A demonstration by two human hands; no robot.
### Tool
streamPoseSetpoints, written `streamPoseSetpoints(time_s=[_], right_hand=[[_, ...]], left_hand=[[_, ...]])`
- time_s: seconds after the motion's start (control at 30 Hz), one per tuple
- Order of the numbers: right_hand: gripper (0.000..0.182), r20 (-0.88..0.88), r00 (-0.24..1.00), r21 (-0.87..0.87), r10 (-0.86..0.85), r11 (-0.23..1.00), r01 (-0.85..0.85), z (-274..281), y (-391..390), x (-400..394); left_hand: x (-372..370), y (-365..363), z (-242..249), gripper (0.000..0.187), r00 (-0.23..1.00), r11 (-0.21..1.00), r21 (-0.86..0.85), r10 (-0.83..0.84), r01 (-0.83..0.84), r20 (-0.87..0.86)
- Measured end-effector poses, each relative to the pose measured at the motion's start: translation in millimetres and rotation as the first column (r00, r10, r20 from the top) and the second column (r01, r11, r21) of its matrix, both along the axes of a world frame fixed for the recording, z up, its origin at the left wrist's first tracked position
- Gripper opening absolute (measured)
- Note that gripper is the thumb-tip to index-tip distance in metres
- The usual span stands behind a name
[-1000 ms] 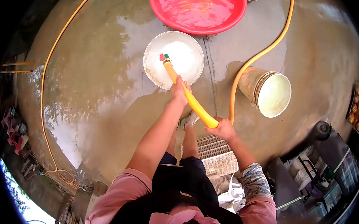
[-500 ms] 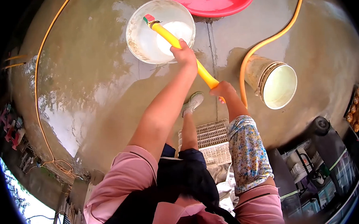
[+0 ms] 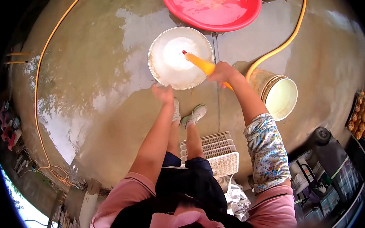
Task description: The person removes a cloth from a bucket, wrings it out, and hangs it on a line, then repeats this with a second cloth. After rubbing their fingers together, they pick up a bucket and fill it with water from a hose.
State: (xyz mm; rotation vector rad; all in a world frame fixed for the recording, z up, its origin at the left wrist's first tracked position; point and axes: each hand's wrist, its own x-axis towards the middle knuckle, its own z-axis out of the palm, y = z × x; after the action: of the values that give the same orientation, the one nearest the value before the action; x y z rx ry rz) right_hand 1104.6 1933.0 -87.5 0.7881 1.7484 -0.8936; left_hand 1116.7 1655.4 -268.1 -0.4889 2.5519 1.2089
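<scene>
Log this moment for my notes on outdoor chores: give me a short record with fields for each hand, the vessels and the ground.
right hand: grips the yellow rubber hose, nozzle end over the basin
left hand: free, holding nothing, near the basin's rim
round white metal basin: upright on the ground
red plastic tub: beyond the basin
cream plastic bucket: lying on its side
wet concrete floor: puddled
</scene>
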Motion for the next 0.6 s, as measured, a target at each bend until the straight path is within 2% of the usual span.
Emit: streamPoseSetpoints(time_s=[0.03,0.07,0.13,0.17,0.23,0.27,0.3,0.33,0.4,0.43,0.47,0.5,0.57,0.6], right_hand=[[0.032,-0.011,1.000,-0.086,0.028,0.996,-0.028,9,1,-10],[0.033,-0.016,0.999,-0.174,0.051,0.983,-0.053,13,2,-14],[0.039,-0.027,0.995,-0.229,-0.092,0.970,0.083,1,19,-23],[0.042,-0.033,0.987,-0.258,-0.158,0.955,0.145,-8,27,-30],[0.047,-0.414,0.909,0.120,-0.057,0.986,0.117,-56,34,-26],[0.049,-0.566,0.823,0.302,0.048,0.941,0.153,-72,33,-20],[0.053,-0.622,0.770,0.427,0.140,0.885,0.184,-76,29,-17],[0.052,-0.643,0.753,0.426,0.143,0.883,0.197,-79,23,-13],[0.048,-0.662,0.737,0.436,0.135,0.869,0.233,-82,1,6],[0.050,-0.658,0.746,0.417,0.103,0.874,0.248,-79,-7,14],[0.052,-0.664,0.744,0.397,0.072,0.878,0.269,-77,-12,15],[0.055,-0.643,0.760,0.391,0.097,0.895,0.216,-79,-16,18],[0.066,-0.620,0.779,0.345,0.095,0.925,0.161,-81,-24,32],[0.073,-0.624,0.778,0.312,0.073,0.936,0.162,-81,-28,39]], left_hand=[[-1,-3,-2,0.061,1.000,1.000,-0.015,0.026,-0.026,0.011],[-3,-6,-5,0.061,0.980,0.984,0.148,0.067,-0.095,0.187],[-21,0,0,0.062,0.851,0.861,0.410,0.047,-0.301,0.524],[-25,1,-11,0.061,0.771,0.862,0.351,0.069,-0.365,0.633],[-28,-2,-42,0.059,0.572,0.855,0.208,0.120,-0.475,0.812],[-28,-7,-50,0.057,0.599,0.832,0.249,0.121,-0.496,0.792],[-27,-10,-56,0.055,0.625,0.808,0.290,0.120,-0.514,0.771],[-29,-9,-59,0.054,0.649,0.780,0.337,0.114,-0.527,0.752],[-38,-16,-57,0.050,0.713,0.820,0.293,0.187,-0.492,0.676],[-45,-26,-53,0.043,0.768,0.832,0.331,0.165,-0.445,0.618],[-53,-33,-52,0.043,0.770,0.838,0.316,0.178,-0.445,0.612],[-56,-44,-50,0.044,0.770,0.846,0.293,0.196,-0.446,0.607],[-52,-76,-70,0.050,0.787,0.752,0.484,0.074,-0.448,0.613],[-54,-70,-59,0.057,0.751,0.776,0.470,0.007,-0.421,0.660]])
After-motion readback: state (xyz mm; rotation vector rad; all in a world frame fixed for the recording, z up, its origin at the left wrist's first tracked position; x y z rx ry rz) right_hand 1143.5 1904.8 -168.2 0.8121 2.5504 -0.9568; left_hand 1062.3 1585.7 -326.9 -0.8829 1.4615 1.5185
